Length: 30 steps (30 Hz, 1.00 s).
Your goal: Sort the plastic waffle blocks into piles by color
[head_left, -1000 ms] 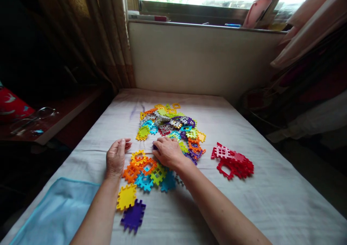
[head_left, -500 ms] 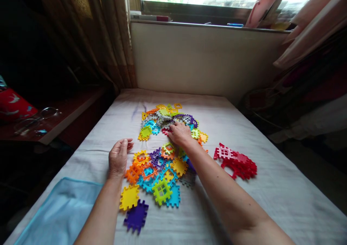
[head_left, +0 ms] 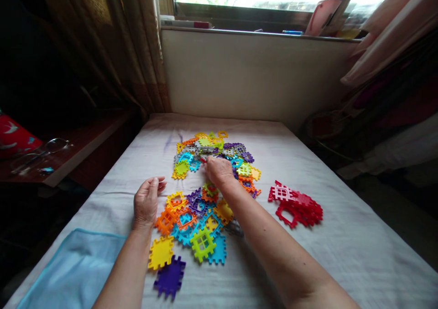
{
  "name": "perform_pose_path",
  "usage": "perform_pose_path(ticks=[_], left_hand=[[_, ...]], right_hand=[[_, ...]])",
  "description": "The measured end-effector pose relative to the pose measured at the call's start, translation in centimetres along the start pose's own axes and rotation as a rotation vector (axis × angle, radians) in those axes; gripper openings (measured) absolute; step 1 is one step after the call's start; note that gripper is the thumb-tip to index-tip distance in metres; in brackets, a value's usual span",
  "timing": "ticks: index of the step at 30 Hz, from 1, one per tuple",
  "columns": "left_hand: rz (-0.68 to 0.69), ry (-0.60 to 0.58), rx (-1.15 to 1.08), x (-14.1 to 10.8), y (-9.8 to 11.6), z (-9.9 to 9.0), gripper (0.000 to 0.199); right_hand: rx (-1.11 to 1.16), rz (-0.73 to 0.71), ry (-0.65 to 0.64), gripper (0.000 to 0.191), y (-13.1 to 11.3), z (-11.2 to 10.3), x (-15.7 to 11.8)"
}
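Note:
My right hand (head_left: 219, 170) is closed at the far pile of interlocking plastic tiles. A small piece of a red tile (head_left: 203, 160) shows at its fingertips, the rest hidden by the hand. My left hand (head_left: 146, 202) rests on the sheet left of the near pile, its fingers loosely bent and apart with nothing in them. Beside it lie an orange window tile (head_left: 166, 221) and a yellow frame tile (head_left: 175, 201). Closer to me are a green window tile (head_left: 203, 244), a solid yellow tile (head_left: 160, 252) and a purple tile (head_left: 170, 277).
A heap of red tiles (head_left: 301, 208) lies apart on the right side of the bed (head_left: 301, 263). A light blue cloth (head_left: 73, 268) covers the front left. Glasses (head_left: 56, 145) sit on a dark wooden surface at left. Beyond the bed stands a wall (head_left: 253, 76) under a window.
My right hand has moved left across the far pile, uncovering orange and green tiles to its right. The left hand stays put; the whole view has shifted slightly.

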<state>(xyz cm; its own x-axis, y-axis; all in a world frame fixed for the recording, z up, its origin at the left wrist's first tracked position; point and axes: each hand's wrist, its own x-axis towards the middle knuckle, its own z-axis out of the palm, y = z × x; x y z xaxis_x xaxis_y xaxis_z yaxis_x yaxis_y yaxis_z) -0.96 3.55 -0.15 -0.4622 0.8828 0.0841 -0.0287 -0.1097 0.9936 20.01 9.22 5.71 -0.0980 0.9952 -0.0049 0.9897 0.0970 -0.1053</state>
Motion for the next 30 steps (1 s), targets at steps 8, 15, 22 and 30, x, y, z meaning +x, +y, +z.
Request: perform_pose_path(ticks=[8, 15, 22, 30], left_hand=[[-0.004, 0.014, -0.012, 0.0, 0.1, 0.1, 0.043], [0.019, 0.017, 0.004, 0.1, 0.0, 0.1, 0.039], [0.006, 0.018, -0.008, 0.4, 0.0, 0.1, 0.034], [0.018, 0.025, 0.000, 0.4, -0.1, 0.1, 0.035]], right_hand=[[0.259, 0.165, 0.160, 0.046, 5.7, -2.5, -2.2], [0.261, 0.391, 0.240, 0.035, 16.5, -2.5, -7.9], [0.157, 0.488, 0.169, 0.036, 22.1, -0.6, -10.6], [-0.083, 0.112, 0.306, 0.055, 19.2, 1.8, -15.3]])
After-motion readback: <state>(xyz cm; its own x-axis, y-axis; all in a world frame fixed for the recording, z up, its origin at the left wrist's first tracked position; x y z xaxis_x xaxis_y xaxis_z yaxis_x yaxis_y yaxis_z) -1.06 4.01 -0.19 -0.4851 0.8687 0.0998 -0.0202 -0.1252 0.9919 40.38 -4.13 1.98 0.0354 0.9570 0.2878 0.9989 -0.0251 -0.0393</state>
